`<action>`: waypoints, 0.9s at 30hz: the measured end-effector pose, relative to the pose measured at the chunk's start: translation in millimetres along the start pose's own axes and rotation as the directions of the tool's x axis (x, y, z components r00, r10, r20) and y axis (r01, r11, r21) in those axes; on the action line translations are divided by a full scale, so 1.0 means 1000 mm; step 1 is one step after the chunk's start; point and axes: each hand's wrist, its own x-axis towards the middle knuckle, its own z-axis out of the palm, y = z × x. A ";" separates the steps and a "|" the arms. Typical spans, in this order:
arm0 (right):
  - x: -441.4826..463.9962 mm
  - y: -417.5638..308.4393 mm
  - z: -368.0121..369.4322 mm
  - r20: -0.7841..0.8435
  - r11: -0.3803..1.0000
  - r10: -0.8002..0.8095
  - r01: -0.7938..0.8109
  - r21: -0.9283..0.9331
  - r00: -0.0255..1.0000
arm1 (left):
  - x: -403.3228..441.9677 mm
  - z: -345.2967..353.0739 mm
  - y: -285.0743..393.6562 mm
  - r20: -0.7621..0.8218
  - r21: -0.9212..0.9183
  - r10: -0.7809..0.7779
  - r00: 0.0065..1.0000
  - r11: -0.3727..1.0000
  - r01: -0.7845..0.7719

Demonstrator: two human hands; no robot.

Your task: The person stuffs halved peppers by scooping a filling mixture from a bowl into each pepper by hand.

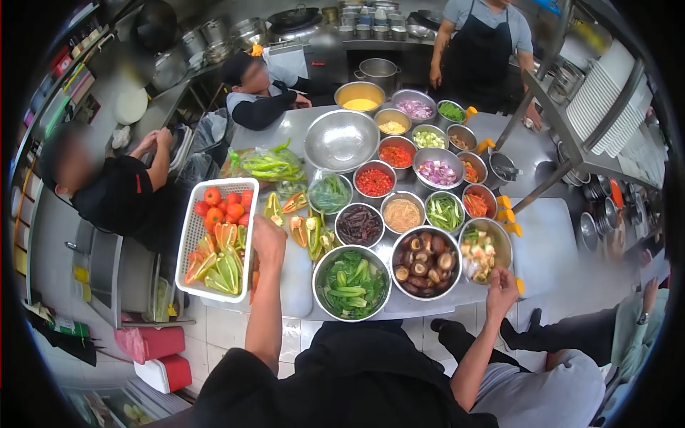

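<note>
Holding 1 white basket [188, 246] at the left end of 1 metal counter [285, 125], gripping its right side with the left hand [270, 241]; keeping those fingers curled against it, hiding most fingertips from view. Carrying at least 7 tomatoes [212, 196] in the basket's far half and many cut pepper pieces [227, 264] in its near half, overlapping too much for counting.

Keeping the right hand [503, 289] at the near rim of 1 bowl of pale chopped pieces [504, 246], bending its fingers inward; being unable to tell how nearly closing, or whether gripping anything.

Having 1 mushroom bowl [451, 288] and 1 leafy-green bowl [326, 308] standing nearest between both hands. Having 1 bowl of dried chillies, 2 of chopped red pieces and 1 wide metal bowl [342, 140] standing farther in, counting at least 18 metal vessels altogether. Having 1 clear bag of green peppers [275, 165] and at least 4 loose pepper pieces [298, 232] lying just past the basket, with 2 white boards [546, 246] flanking the bowls.

Facing 1 person in an apron [481, 53] and 1 person in dark sleeves [264, 107] across the counter, plus 1 person in black [114, 189] beyond the basket.
</note>
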 end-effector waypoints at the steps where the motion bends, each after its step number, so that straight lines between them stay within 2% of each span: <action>1: -0.003 -0.017 0.003 0.004 0.999 -0.030 0.031 -0.036 1.000 | -0.005 -0.006 0.003 -0.090 -0.139 0.055 0.994 0.988 -0.067; 2: -0.005 -0.032 0.009 0.009 0.996 -0.060 0.060 -0.073 0.998 | -0.010 -0.012 0.008 -0.083 -0.139 0.061 0.995 0.988 -0.072; 4: -0.010 -0.052 0.024 0.136 0.997 -0.053 0.046 0.060 0.989 | -0.025 -0.027 0.031 0.114 -0.466 0.170 0.979 0.879 -0.098; 5: -0.015 -0.074 0.031 0.218 0.991 -0.127 0.114 0.072 0.968 | -0.033 -0.032 0.047 0.238 -0.604 0.221 0.946 0.796 -0.034; 6: -0.020 -0.097 0.039 0.294 0.980 -0.196 0.177 0.088 0.936 | -0.041 -0.037 0.064 0.255 -0.610 0.240 0.937 0.792 -0.037; 8: -0.025 -0.127 0.054 0.405 0.916 -0.393 0.314 0.250 0.825 | -0.058 -0.044 0.101 0.513 -0.737 0.440 0.737 0.666 0.116; 10: -0.025 -0.142 0.063 0.544 0.933 -0.359 0.306 0.189 0.758 | -0.075 -0.042 0.134 0.538 -0.757 0.599 0.593 0.652 0.028; 11: -0.024 -0.145 0.064 0.572 0.938 -0.342 0.312 0.154 0.746 | -0.083 -0.043 0.151 0.487 -0.795 0.701 0.521 0.602 -0.067; 12: -0.023 -0.147 0.064 0.599 0.941 -0.324 0.317 0.121 0.732 | -0.088 -0.042 0.166 0.486 -0.806 0.725 0.489 0.587 -0.070; 14: -0.020 -0.139 0.057 0.562 0.925 -0.364 0.357 0.128 0.743 | -0.095 -0.039 0.192 0.580 -0.791 0.763 0.285 0.612 -0.031; 15: -0.018 -0.131 0.055 0.525 0.942 -0.331 0.310 0.130 0.784 | -0.098 -0.033 0.202 0.625 -0.773 0.749 0.221 0.632 0.045; 16: -0.016 -0.122 0.053 0.488 0.954 -0.299 0.265 0.139 0.820 | -0.105 -0.023 0.210 0.618 -0.780 0.760 0.201 0.624 0.040; 17: -0.014 -0.112 0.053 0.367 0.946 -0.325 0.296 0.136 0.871 | -0.112 -0.011 0.218 0.611 -0.779 0.763 0.211 0.533 0.329; 18: -0.016 -0.112 0.049 0.351 0.946 -0.323 0.296 0.130 0.879 | -0.120 -0.004 0.226 0.610 -0.705 0.761 0.220 0.396 0.588; 19: -0.018 -0.112 0.046 0.279 0.981 -0.120 0.071 0.178 0.953 | -0.132 -0.002 0.235 0.564 -0.720 0.795 0.223 0.340 0.605; 20: -0.021 -0.112 0.045 0.215 0.957 0.098 -0.151 0.246 0.972 | -0.145 -0.002 0.244 0.558 -0.720 0.804 0.204 0.347 0.602; 21: -0.022 -0.105 0.049 0.165 0.898 0.113 -0.172 0.406 0.980 | -0.160 -0.002 0.252 0.524 -0.668 0.833 0.177 0.273 0.692; 22: -0.025 -0.106 0.047 0.143 0.896 0.121 -0.170 0.410 0.982 | -0.172 -0.001 0.257 0.487 -0.599 0.860 0.153 0.202 0.775; 24: -0.029 -0.110 0.041 0.098 0.899 0.131 -0.160 0.408 0.986 | -0.186 0.013 0.265 0.499 -0.591 0.859 0.113 0.243 0.769; 25: -0.029 -0.106 0.042 0.020 0.900 0.072 -0.073 0.429 0.997 | -0.192 0.015 0.271 0.506 -0.500 0.857 0.099 0.199 0.843; 26: -0.028 -0.106 0.034 0.004 0.900 0.075 -0.069 0.429 0.997 | -0.197 0.017 0.277 0.512 -0.402 0.855 0.086 0.151 0.903; 27: -0.028 -0.112 0.024 -0.032 0.988 -0.037 0.041 0.147 0.999 | -0.197 0.018 0.278 0.539 -0.350 0.841 0.045 0.175 0.920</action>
